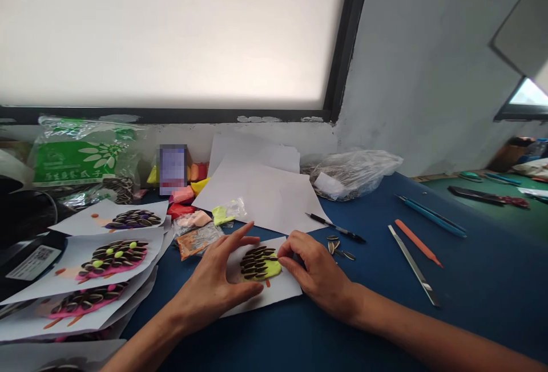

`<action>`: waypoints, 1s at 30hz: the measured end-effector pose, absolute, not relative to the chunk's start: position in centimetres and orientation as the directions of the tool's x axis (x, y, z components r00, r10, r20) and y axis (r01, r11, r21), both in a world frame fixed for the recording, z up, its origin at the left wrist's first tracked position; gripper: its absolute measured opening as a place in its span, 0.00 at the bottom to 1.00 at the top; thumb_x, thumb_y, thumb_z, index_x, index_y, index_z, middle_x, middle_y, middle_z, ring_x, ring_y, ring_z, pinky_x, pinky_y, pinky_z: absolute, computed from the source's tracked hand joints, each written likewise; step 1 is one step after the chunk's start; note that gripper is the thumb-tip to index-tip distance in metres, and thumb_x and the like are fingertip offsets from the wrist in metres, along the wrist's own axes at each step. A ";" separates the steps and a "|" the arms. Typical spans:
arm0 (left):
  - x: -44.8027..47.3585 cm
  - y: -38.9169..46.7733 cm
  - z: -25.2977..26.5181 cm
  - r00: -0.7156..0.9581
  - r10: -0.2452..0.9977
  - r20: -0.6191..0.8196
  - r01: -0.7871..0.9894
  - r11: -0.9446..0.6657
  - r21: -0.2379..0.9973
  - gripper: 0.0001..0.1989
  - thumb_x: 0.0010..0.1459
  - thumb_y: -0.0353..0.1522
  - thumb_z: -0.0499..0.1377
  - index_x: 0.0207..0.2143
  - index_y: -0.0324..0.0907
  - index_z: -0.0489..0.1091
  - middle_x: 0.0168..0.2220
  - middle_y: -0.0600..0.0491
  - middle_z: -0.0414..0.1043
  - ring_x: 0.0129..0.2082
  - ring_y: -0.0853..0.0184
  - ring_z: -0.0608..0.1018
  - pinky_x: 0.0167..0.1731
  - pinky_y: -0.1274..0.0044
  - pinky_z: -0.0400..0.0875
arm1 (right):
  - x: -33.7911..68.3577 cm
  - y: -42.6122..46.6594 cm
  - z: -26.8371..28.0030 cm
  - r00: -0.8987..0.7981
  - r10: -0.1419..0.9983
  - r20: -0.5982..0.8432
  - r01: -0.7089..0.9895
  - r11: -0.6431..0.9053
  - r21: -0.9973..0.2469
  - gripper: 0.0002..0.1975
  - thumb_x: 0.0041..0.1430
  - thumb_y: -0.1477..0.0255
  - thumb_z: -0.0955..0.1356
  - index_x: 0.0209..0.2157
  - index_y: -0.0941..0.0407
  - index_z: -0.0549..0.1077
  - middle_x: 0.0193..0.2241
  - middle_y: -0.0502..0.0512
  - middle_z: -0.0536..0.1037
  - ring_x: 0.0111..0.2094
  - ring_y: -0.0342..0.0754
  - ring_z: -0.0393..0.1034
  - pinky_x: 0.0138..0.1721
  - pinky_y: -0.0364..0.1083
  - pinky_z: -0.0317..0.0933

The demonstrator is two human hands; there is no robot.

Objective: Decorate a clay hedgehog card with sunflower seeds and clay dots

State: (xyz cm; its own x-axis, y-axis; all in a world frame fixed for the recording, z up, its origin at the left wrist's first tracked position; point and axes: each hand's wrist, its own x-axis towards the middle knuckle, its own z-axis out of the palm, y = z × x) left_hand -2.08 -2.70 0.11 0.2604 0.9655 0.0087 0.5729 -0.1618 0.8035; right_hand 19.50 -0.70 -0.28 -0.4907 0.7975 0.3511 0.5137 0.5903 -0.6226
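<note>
A white paper card lies on the blue table, bearing a flat patch of yellow-green clay. Rows of dark sunflower seeds cover the left and middle of that patch. My left hand rests over the card's left side, thumb and fingers spread around the clay. At the patch's right edge, my right hand pinches with thumb and forefinger; a dark seed shows at the fingertips. Just beyond that hand, several loose seeds lie on the table.
Finished-looking seed pictures are stacked at left. Behind are clay packets, white sheets, a green seed bag and a clear plastic bag. Rightward lie a pen, a metal blade tool, an orange tool and blue tweezers.
</note>
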 end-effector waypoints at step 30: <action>-2.0 -2.4 0.0 0.302 0.952 0.049 0.639 -0.241 0.730 0.47 0.44 0.38 0.67 0.65 0.53 0.50 0.57 0.52 0.69 0.59 0.48 0.62 0.59 0.55 0.50 | 18.9 -0.2 0.2 -0.550 0.772 0.319 0.565 0.625 -0.539 0.06 0.60 0.80 0.65 0.29 0.57 0.69 0.31 0.53 0.72 0.34 0.46 0.66 0.37 0.44 0.60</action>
State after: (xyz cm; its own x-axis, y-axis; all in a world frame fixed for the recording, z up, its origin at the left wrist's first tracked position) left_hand -2.00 -2.39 0.04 0.3023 0.9519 0.0494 0.6392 -0.2409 0.7303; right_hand 18.89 -0.25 0.19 -0.5497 0.7722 0.3185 0.5652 0.6246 -0.5389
